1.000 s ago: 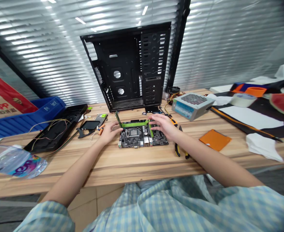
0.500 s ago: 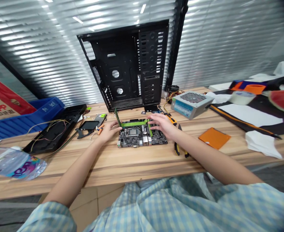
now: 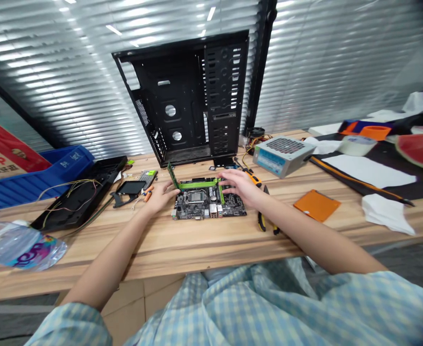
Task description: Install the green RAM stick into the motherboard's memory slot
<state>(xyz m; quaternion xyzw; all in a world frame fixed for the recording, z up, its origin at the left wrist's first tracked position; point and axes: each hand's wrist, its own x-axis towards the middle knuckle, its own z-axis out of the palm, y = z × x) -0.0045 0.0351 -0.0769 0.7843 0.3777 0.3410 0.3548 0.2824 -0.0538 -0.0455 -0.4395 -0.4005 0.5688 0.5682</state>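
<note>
A motherboard (image 3: pixel 193 209) with bright green slots and a square processor socket lies on the wooden table in front of me. At its left rear corner a green memory module (image 3: pixel 172 175) stands tilted, and my left hand (image 3: pixel 161 196) is closed around its lower end, the fingertips partly hidden. My right hand (image 3: pixel 242 186) hovers over the board's right side near the short green slot (image 3: pixel 221 193), fingers apart and holding nothing.
Behind the board stands an open black computer case (image 3: pixel 182 96). A power supply (image 3: pixel 283 154), pliers (image 3: pixel 261 221) and an orange plate (image 3: pixel 317 205) are to the right. Leftward lie a black panel (image 3: pixel 85 192), a blue bin (image 3: pixel 67 166) and a plastic bottle (image 3: pixel 24 245).
The whole view has shifted slightly, so everything appears a little further left. Both hands stay in nearly the same places at the board.
</note>
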